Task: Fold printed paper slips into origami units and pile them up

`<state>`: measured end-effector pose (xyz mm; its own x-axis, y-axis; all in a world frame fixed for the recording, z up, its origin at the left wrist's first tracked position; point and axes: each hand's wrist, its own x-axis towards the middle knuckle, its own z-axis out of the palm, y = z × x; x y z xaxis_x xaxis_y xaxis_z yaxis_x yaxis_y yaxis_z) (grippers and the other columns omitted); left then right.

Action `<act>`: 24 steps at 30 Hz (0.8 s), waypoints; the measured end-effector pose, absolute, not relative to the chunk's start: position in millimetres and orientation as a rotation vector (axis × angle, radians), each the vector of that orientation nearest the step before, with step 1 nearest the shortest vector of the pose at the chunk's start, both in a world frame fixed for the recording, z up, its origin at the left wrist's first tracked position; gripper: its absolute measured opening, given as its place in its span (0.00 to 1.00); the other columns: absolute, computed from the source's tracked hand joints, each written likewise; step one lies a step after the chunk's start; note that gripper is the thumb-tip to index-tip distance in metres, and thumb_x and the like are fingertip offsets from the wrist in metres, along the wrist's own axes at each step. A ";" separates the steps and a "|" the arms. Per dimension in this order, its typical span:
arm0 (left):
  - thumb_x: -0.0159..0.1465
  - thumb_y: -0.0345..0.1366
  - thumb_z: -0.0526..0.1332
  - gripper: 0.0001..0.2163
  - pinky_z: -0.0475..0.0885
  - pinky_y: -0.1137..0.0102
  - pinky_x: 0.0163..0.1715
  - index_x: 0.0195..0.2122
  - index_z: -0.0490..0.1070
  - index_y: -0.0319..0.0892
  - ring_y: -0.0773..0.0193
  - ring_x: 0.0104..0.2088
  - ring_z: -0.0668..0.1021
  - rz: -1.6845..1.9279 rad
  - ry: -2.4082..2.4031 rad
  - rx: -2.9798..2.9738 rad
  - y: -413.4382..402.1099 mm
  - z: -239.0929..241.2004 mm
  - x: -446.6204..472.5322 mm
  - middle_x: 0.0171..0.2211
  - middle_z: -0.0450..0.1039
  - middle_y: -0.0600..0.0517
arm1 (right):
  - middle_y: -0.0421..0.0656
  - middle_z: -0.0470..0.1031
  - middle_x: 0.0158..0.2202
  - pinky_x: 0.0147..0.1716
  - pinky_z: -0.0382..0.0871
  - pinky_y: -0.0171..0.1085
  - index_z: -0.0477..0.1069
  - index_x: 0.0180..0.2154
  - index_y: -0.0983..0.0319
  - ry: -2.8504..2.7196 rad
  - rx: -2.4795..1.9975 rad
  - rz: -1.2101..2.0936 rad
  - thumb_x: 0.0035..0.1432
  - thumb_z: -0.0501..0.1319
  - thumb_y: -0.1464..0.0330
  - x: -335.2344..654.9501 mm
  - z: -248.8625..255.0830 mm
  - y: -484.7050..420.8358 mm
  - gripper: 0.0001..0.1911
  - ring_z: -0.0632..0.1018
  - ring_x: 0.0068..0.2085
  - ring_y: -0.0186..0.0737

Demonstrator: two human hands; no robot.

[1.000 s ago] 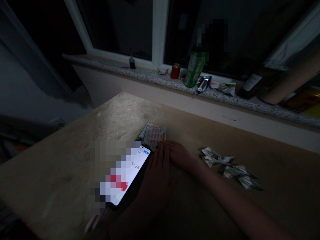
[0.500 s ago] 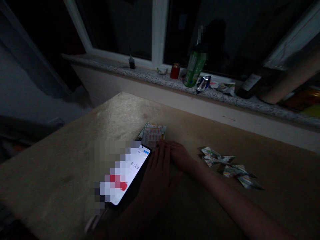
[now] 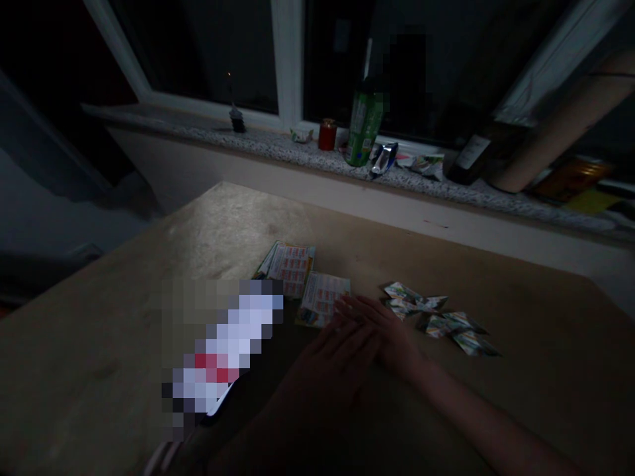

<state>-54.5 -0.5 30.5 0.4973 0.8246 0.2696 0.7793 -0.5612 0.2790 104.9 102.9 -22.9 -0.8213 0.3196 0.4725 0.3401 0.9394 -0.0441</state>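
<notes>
A printed paper card (image 3: pixel 323 297) with rows of red print lies flat on the table, apart from a small stack of similar cards (image 3: pixel 292 266). My right hand (image 3: pixel 391 334) has its fingertips on the card's right edge; its thumb is hidden. Close against it, my left hand (image 3: pixel 332 360) reaches over with fingers stretched out and pressed near the right hand's fingers. Both hands are in deep shadow. To their left lies a phone (image 3: pixel 223 398) with a lit screen, partly pixelated. Several folded paper pieces (image 3: pixel 461 324) lie right of my hands.
Behind the table runs a speckled stone windowsill (image 3: pixel 268 145). On it stand a green can (image 3: pixel 363 129), a red jar (image 3: pixel 327 135), a crumpled silver-blue wrapper (image 3: pixel 383 160), a dark bottle (image 3: pixel 469 158) and a cardboard tube (image 3: pixel 546 132). A cable (image 3: pixel 161 456) trails from the phone.
Both hands have moved right, away from the stack. One card has come off the stack and now lies to its right, under my right fingertips. The camera view has shifted slightly.
</notes>
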 end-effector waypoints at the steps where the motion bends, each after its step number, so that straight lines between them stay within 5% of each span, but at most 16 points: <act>1: 0.65 0.35 0.52 0.20 0.53 0.64 0.60 0.58 0.56 0.40 0.63 0.60 0.59 0.580 1.337 2.643 -2.0 33.4 -52.5 0.58 0.61 0.50 | 0.45 0.68 0.54 0.54 0.64 0.40 0.63 0.53 0.61 -2.623 -0.476 -0.050 0.60 0.46 0.73 111.4 -23.4 98.6 0.20 0.65 0.56 0.36; 5: 0.66 0.33 0.51 0.17 0.55 0.65 0.60 0.56 0.58 0.41 0.63 0.59 0.60 0.542 1.259 2.698 -6.0 35.4 -47.2 0.57 0.63 0.51 | 0.49 0.68 0.54 0.54 0.64 0.42 0.59 0.56 0.65 -2.574 -0.533 0.013 0.60 0.48 0.70 135.5 -22.8 79.5 0.22 0.64 0.58 0.38; 14: 0.66 0.31 0.51 0.19 0.59 0.65 0.58 0.58 0.57 0.44 0.63 0.58 0.63 0.482 1.128 2.749 -11.4 23.9 -39.7 0.57 0.62 0.52 | 0.52 0.74 0.46 0.50 0.69 0.38 0.67 0.48 0.67 -2.498 -0.576 -0.018 0.64 0.46 0.68 165.7 -7.7 42.0 0.17 0.71 0.51 0.38; 24: 0.65 0.30 0.52 0.18 0.59 0.65 0.57 0.57 0.58 0.44 0.64 0.56 0.65 0.383 1.025 2.813 -14.9 10.0 -24.2 0.57 0.63 0.53 | 0.47 0.73 0.49 0.52 0.67 0.45 0.71 0.41 0.62 -2.578 -0.539 -0.139 0.58 0.58 0.72 198.1 -22.3 18.4 0.08 0.68 0.55 0.42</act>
